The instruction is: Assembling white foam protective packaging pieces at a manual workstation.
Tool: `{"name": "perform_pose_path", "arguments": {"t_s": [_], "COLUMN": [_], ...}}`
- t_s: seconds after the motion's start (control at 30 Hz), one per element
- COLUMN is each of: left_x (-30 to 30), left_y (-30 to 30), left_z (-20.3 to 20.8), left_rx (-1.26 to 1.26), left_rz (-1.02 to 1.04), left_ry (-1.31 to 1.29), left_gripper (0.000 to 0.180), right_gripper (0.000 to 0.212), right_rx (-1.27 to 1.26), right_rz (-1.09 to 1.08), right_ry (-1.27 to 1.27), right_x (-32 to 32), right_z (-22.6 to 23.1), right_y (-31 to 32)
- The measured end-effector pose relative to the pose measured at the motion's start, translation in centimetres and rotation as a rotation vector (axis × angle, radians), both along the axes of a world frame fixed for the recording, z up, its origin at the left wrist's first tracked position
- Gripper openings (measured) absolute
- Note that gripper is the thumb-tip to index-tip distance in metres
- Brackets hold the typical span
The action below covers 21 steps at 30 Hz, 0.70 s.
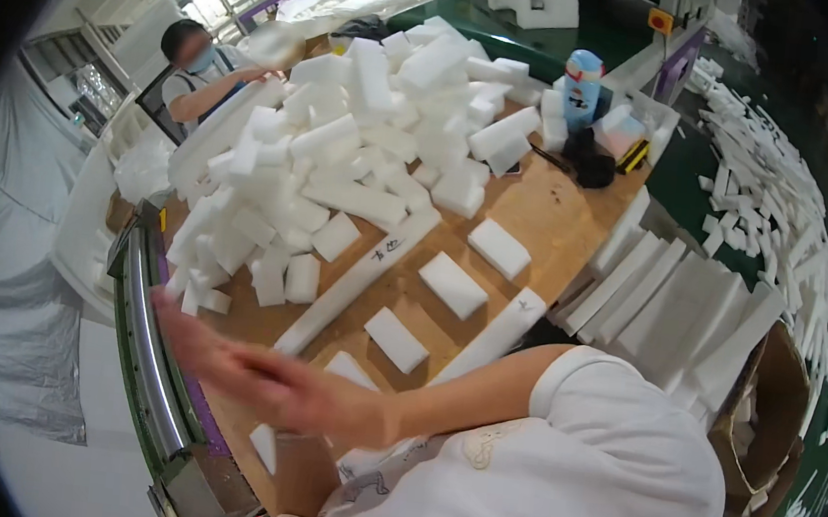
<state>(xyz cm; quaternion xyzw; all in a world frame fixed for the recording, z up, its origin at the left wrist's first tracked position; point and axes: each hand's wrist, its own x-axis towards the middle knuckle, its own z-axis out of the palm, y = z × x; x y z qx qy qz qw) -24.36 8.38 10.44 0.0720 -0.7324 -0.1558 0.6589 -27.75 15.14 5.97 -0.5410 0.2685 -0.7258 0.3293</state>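
Observation:
My right hand [306, 393] reaches across my body to the near left of the wooden table. It overlaps my left hand [202, 338], whose forearm rises from the lower edge. Both are smeared by motion, so their fingers and anything between them cannot be made out. Beside them lie two long white foam strips [358, 273] with handwritten marks. Between the strips, several white foam blocks [396, 340] sit spaced in a row; the nearest is partly covered by my arm.
A large heap of white foam blocks [365, 144] covers the table's far side. A blue bottle [581, 90] and a black object [588, 161] stand at far right. A metal roller [153, 363] runs along the left. Foam slabs [670, 293] and a cardboard box [767, 417] lie right. Another person [197, 78] works far left.

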Motion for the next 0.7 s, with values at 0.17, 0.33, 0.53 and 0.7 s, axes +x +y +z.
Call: {"name": "perform_pose_path", "arguments": {"t_s": [0.17,0.33,0.53,0.7], "left_x": [4.4,8.1,6.8,8.4], "left_y": [0.2,1.9,8.9,10.5], "left_z": [3.0,-1.1,-6.1,-6.7], "left_rx": [0.540,0.737,0.883,0.699], "left_rz": [-0.638,-0.929,-1.112,-0.964], "left_ry": [0.533,0.220,-0.002,-0.041], "left_gripper": [0.059,0.062,0.062,0.061], "right_gripper": [0.067,0.072,0.065,0.067], "right_rx": [-0.154,-0.205,-0.135,0.080], "right_rz": [-0.085,-0.222,-0.363,-0.276], "right_ry": [0.457,0.683,0.269,-0.097], "right_x": [2.3,5.8,2.3,2.3], "right_z": [1.0,2.3,0.0,2.0], "right_y": [3.6,4.6,0.3,1.8]}}
